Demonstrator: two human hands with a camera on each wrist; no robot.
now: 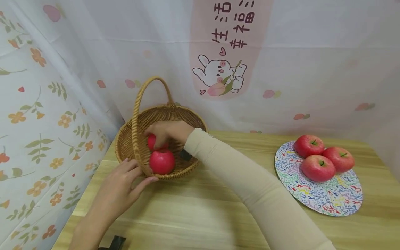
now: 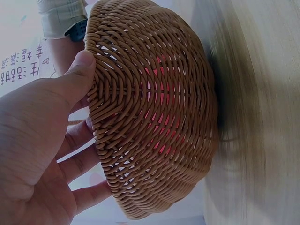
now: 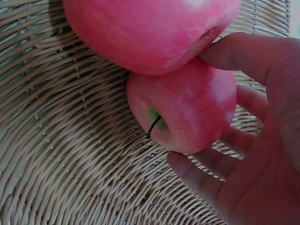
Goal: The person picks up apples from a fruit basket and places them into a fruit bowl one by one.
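Observation:
A wicker basket (image 1: 195,119) with an arched handle stands on the table near the back curtain. My left hand (image 1: 120,187) grips its near rim, with the thumb and fingers on the weave in the left wrist view. Inside, two red apples lie against each other. My right hand (image 1: 167,132) reaches in from the right and holds the farther apple (image 3: 183,108), thumb on one side and fingers curled round the other. The nearer apple (image 1: 162,162) rests by the near wall; in the right wrist view it partly covers the held one.
On the right of the wooden table (image 1: 187,215), an oval plate (image 1: 343,196) with a colourful squiggle pattern bears three red apples (image 1: 318,168). A white printed curtain (image 1: 150,52) hangs behind, and a floral one (image 1: 47,146) on the left.

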